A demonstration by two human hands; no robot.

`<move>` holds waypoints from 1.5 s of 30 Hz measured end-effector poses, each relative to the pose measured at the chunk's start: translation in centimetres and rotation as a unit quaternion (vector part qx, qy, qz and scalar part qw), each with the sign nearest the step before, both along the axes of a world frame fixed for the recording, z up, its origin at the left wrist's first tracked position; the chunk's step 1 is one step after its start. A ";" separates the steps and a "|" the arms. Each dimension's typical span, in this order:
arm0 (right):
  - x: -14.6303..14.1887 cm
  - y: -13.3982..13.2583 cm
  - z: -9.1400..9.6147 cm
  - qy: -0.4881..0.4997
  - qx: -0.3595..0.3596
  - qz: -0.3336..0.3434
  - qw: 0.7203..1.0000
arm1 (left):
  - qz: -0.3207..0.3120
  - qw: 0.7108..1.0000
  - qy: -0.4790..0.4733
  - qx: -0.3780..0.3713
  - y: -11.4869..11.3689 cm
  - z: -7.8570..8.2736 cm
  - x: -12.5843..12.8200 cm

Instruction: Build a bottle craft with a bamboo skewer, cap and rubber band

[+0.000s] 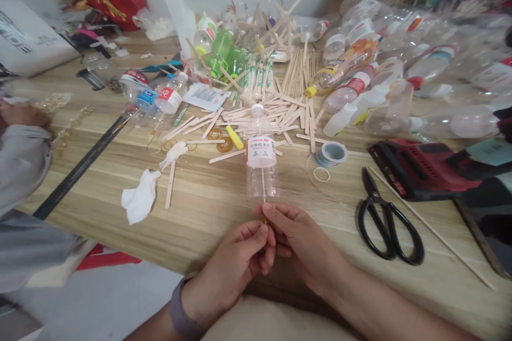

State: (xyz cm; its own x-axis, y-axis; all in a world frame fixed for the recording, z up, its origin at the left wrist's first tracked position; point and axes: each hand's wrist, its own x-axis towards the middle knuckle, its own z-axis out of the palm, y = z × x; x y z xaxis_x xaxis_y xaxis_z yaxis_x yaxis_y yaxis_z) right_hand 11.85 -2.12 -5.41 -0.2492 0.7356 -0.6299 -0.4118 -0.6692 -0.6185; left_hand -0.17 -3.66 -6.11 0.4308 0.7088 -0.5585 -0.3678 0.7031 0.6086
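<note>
A clear plastic bottle (262, 154) with a white and red label stands on the wooden table (208, 208), with a thin wooden skewer (263, 184) running through it and out toward me. My left hand (236, 264) and my right hand (298, 240) meet just in front of the bottle. Both pinch the near end of the skewer, fingertips touching, where a small yellowish bit shows. A grey band sits on my left wrist.
Black scissors (386, 224) and a long skewer (432, 226) lie to the right, near a red tool (420, 168). Craft sticks (276, 112), rubber bands, wire spool (331, 153) and several empty bottles (372, 80) crowd the back. Crumpled tissue (140, 200) lies left. Another person's sleeve (20, 170) is at far left.
</note>
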 end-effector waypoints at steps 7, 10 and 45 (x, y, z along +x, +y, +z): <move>-0.2 -0.8 0.0 -0.016 0.037 0.028 0.999 | 0.035 0.999 -0.029 -0.005 -0.5 -0.2 0.1; -0.1 -1.0 -0.1 -0.022 0.046 0.044 0.998 | 0.042 0.998 -0.049 -0.006 -0.6 -0.4 0.1; -0.3 -0.7 0.3 -0.078 0.052 0.074 0.993 | 0.015 0.999 -0.047 0.001 0.3 -0.5 -0.3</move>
State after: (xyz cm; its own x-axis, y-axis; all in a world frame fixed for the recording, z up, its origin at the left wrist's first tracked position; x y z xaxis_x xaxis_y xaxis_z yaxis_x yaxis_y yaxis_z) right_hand 11.51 -2.81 -5.10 -0.2651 0.7608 -0.5924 -0.2071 -0.6450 -0.7356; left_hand -0.45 -3.38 -6.64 0.4597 0.7228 -0.5161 -0.4440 0.6903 0.5712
